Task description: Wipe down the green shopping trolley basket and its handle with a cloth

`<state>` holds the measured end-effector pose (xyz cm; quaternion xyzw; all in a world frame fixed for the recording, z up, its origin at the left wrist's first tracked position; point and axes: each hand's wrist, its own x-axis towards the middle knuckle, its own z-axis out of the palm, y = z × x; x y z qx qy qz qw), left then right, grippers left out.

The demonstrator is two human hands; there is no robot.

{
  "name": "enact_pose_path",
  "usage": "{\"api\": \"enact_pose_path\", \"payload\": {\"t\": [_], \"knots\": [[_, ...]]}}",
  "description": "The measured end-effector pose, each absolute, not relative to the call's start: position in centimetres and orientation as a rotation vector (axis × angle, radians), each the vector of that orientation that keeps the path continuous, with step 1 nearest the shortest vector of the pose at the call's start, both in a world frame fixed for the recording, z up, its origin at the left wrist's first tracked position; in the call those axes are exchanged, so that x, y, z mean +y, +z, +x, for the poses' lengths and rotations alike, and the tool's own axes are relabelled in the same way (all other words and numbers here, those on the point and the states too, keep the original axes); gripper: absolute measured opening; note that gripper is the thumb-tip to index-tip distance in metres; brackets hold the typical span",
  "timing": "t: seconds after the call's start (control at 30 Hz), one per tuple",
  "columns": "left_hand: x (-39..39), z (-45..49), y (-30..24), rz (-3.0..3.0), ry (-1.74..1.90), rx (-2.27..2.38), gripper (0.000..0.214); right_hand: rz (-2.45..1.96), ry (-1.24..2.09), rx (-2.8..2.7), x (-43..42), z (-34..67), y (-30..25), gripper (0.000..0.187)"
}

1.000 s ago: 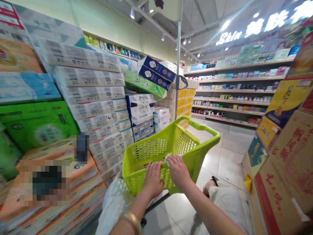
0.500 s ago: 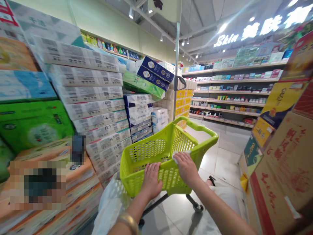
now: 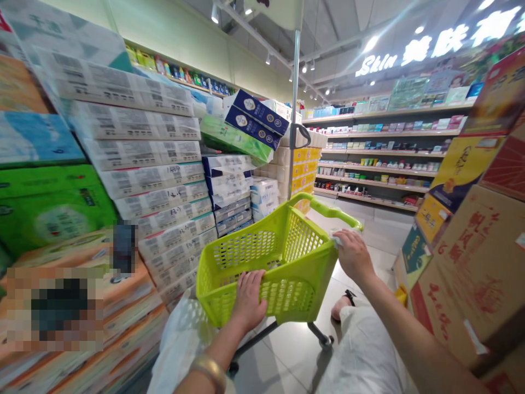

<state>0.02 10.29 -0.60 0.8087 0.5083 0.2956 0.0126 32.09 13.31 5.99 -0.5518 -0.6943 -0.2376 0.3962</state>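
Note:
A lime green plastic shopping cart basket stands in front of me on thin wheeled legs. My left hand grips its near rim, fingers curled over the edge. My right hand presses a small white cloth against the right rim, close to the cart's green handle. The basket looks empty inside. A gold bangle sits on my left wrist.
Stacked packs of tissue and paper goods rise on the left. Cardboard cartons with red print stand at the right. A metal pole is behind the cart. Shelves of small goods line the back; grey tiled floor lies below.
My right hand slid with the cloth from the near rim along the right rim toward the handle. The left hand kept its hold on the near rim.

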Motion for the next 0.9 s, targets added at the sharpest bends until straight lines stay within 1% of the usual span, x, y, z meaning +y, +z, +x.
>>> {"api": "enact_pose_path", "payload": {"t": [0.07,0.13,0.23,0.4,0.5,0.63,0.73,0.9], "knots": [[10.0,0.2,-0.7,2.519,0.930,1.592,0.066,-1.294,-0.547,-1.905,12.5,29.6,5.1,0.030],[9.8,0.3,-0.8,2.513,0.937,1.599,0.066,-1.198,-0.498,-2.039,11.7,27.5,4.2,0.035],[9.5,0.2,-1.0,2.513,0.956,1.585,0.066,-1.151,-0.499,-2.099,11.1,27.3,4.0,0.037],[9.6,-0.1,-0.9,2.530,0.950,1.536,0.067,-1.310,-0.659,-1.894,12.0,32.8,6.1,0.027],[9.8,-0.2,-0.8,2.530,0.941,1.531,0.067,-1.387,-0.707,-1.850,12.2,34.8,7.2,0.024],[10.3,-0.7,-0.6,2.528,0.938,1.546,0.065,-1.435,-0.730,-1.853,11.3,34.3,7.5,0.021],[10.9,-1.7,-0.5,2.553,0.927,1.556,0.064,-1.390,-0.753,-1.828,10.1,33.0,7.1,0.021],[11.9,-3.7,-0.4,2.620,0.860,1.574,0.071,-1.355,-0.791,-1.741,7.9,30.2,6.8,0.021]]}}
